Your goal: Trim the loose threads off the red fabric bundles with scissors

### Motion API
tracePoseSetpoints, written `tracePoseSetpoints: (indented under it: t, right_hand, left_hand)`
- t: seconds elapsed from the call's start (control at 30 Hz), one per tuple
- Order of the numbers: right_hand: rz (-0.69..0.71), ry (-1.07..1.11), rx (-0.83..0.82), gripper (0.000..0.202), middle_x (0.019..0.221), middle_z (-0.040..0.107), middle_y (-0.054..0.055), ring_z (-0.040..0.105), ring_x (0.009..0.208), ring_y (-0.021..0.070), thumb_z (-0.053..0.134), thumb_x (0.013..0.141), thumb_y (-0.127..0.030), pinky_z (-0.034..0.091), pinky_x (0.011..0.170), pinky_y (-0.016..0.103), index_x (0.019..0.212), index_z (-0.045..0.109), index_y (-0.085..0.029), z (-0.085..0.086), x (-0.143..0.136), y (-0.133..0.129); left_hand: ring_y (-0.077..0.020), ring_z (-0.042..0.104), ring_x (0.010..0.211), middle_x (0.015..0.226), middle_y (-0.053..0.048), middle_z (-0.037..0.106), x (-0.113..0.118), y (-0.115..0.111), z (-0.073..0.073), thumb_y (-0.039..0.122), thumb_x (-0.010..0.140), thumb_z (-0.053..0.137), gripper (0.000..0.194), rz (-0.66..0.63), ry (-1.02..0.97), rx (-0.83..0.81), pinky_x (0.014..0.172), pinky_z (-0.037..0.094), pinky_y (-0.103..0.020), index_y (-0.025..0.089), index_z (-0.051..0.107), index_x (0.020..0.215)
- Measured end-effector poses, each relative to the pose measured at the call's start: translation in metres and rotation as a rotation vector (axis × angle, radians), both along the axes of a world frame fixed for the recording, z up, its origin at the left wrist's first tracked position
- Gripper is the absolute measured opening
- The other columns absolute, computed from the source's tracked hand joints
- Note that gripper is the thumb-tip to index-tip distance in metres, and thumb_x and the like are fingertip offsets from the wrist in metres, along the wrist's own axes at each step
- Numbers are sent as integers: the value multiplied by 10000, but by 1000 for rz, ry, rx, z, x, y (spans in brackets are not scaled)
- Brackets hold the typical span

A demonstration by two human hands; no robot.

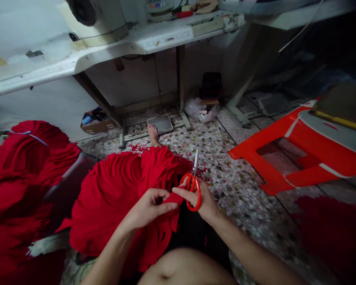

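Observation:
A large heap of red fabric pieces lies across my lap. My left hand pinches the edge of one red piece between thumb and fingers. Scissors with orange-red handles hang on my right hand, with the blades pointing up and away from me and looking closed. The thumb and fingertips of that hand also meet the red piece, close to my left fingers. How my right fingers sit in the handle loops is partly hidden.
More red fabric is bundled at the left, tied with a pale strip. An orange-red stool stands at the right. Ahead is a white sewing table with a pedal below. Red scraps dot the speckled floor.

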State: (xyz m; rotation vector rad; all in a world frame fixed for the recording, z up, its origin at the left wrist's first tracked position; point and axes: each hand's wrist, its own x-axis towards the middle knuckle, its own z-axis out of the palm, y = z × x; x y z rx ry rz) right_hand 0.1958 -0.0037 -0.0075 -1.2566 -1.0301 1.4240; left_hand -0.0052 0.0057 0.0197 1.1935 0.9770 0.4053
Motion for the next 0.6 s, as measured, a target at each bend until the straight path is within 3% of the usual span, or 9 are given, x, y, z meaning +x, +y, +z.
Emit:
tracePoseSetpoints:
  t: [0.1, 0.2, 0.3, 0.37, 0.5, 0.6]
  right_hand:
    - [15, 20, -37, 359, 668, 667, -13, 623, 572, 161, 841, 799, -481, 493, 588, 267, 779, 614, -204, -4, 0, -5]
    - [50, 52, -120, 411, 608, 641, -32, 591, 492, 150, 835, 800, -537, 460, 519, 253, 807, 575, -218, -24, 7, -18]
    - [182, 5, -161, 433, 533, 545, -69, 510, 456, 125, 809, 834, -562, 371, 465, 223, 802, 538, -226, -46, 20, -37]
    - [302, -59, -130, 407, 613, 581, -46, 544, 523, 134, 755, 888, -569, 398, 500, 227, 828, 555, -219, -52, 30, -48]
    - [447, -238, 23, 358, 833, 678, 20, 628, 757, 184, 645, 972, -568, 502, 714, 270, 915, 625, -215, -42, 44, -59]
    - [478, -334, 51, 329, 823, 683, 19, 622, 780, 192, 626, 990, -546, 501, 745, 275, 928, 642, -223, -32, 46, -57]
  left_hand:
    - [-94, 468, 610, 687, -3, 622, -1, 5, 1, 468, 840, 819, 375, 120, 7, -8, 610, 367, -222, 99, 761, 874]
    - [-104, 523, 640, 752, -35, 683, -4, 13, 4, 458, 804, 855, 380, 238, -9, -36, 639, 405, -222, 102, 779, 913]
    - [-84, 507, 618, 705, -9, 652, -6, 21, 6, 441, 789, 872, 354, 329, -22, -36, 616, 382, -198, 111, 749, 819]
    - [-71, 484, 596, 668, 11, 621, -7, 26, 8, 429, 775, 886, 352, 335, -29, -35, 592, 357, -185, 115, 727, 769]
    - [-85, 523, 620, 692, -2, 651, -5, 30, 10, 419, 749, 906, 349, 249, -26, -57, 626, 400, -196, 108, 752, 783]
    - [-91, 528, 615, 686, -10, 665, -1, 30, 9, 430, 733, 913, 359, 208, -8, -79, 629, 408, -205, 103, 777, 791]
